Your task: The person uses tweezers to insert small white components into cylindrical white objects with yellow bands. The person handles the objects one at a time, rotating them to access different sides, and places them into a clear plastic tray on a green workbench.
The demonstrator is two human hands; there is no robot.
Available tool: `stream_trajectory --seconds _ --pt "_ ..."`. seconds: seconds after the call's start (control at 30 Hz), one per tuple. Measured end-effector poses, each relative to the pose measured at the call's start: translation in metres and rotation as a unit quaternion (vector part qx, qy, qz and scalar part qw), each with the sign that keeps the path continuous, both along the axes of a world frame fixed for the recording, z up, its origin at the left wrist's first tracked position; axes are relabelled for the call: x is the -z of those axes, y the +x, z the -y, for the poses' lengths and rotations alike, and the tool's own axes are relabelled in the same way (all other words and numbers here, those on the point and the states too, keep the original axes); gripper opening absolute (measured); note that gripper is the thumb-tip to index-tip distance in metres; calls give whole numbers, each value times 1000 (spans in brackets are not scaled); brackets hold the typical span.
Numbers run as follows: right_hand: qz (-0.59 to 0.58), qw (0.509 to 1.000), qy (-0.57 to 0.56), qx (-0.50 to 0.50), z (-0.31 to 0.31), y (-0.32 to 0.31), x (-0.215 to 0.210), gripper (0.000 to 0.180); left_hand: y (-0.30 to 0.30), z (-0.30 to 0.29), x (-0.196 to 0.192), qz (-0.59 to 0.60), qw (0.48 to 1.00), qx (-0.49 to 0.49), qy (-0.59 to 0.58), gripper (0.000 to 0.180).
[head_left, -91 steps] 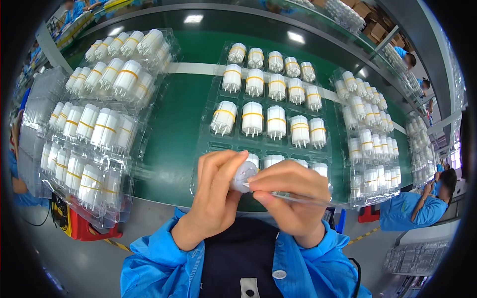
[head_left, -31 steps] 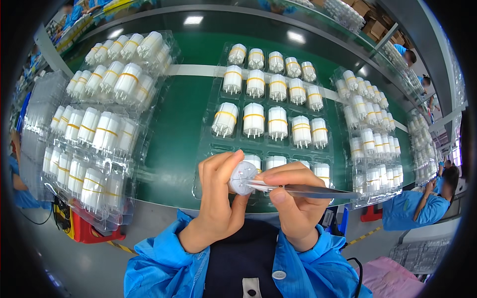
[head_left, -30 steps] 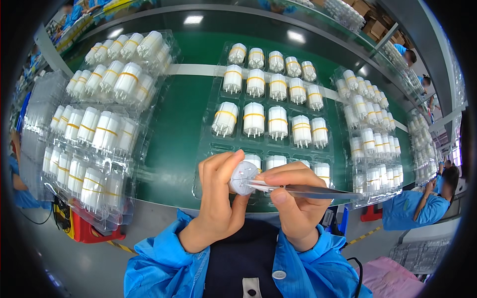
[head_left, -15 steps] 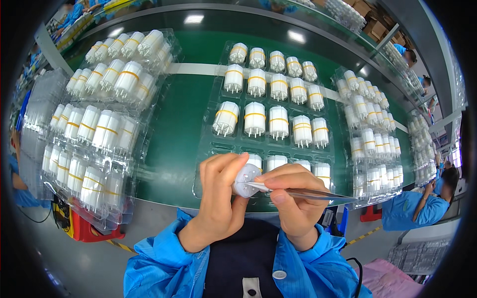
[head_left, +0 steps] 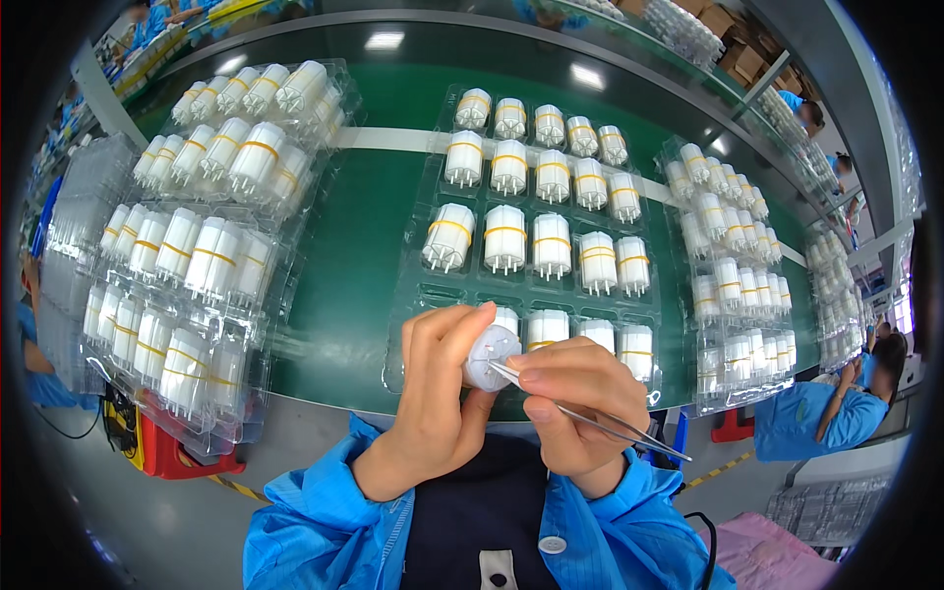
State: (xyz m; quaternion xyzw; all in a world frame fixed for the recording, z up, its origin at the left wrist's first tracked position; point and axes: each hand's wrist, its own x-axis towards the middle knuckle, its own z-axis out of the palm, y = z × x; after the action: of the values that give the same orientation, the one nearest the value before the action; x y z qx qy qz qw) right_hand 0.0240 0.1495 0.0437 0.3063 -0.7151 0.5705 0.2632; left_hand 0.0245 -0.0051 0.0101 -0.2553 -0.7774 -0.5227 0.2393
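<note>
one pair of blue sleeves [head_left: 320, 511], yours. one left hand [head_left: 433, 383], fingers clamped around a white cylinder [head_left: 488, 360], its end face turned toward you, held above the near edge of the green tabletop [head_left: 339, 256]. one right hand [head_left: 587, 398], thumb and fingers pinched on metal tweezers [head_left: 672, 451], tips at that face; whether they grip anything, you cannot tell. beyond your hands: one clear tray [head_left: 531, 289], white pronged cylinders [head_left: 504, 236] in rows, yellow-banded. either side: similarly filled trays [head_left: 278, 295]. farthest: grey metal framing [head_left: 433, 18].
</note>
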Motion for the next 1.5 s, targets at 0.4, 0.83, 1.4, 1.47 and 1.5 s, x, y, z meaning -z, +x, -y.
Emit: stream_trajectory --seconds 0.4,0.83,1.4,1.47,1.5 --pt "68 997 -36 -28 -4 -2 -4 19 0 1 3 15 999 7 28 72" --pt "89 994 -46 -53 -2 -5 -2 14 0 2 4 21 1000 1 15 71" --pt "92 993 55 -57 -7 -15 -19 13 -3 4 2 1 999 7 -34 73" --pt "103 991 51 -72 -9 -16 -20 13 -3 5 4 -7 999 3 -48 73" --pt "116 989 37 -82 -10 -16 -20 13 -3 5 3 0 999 13 -33 73"
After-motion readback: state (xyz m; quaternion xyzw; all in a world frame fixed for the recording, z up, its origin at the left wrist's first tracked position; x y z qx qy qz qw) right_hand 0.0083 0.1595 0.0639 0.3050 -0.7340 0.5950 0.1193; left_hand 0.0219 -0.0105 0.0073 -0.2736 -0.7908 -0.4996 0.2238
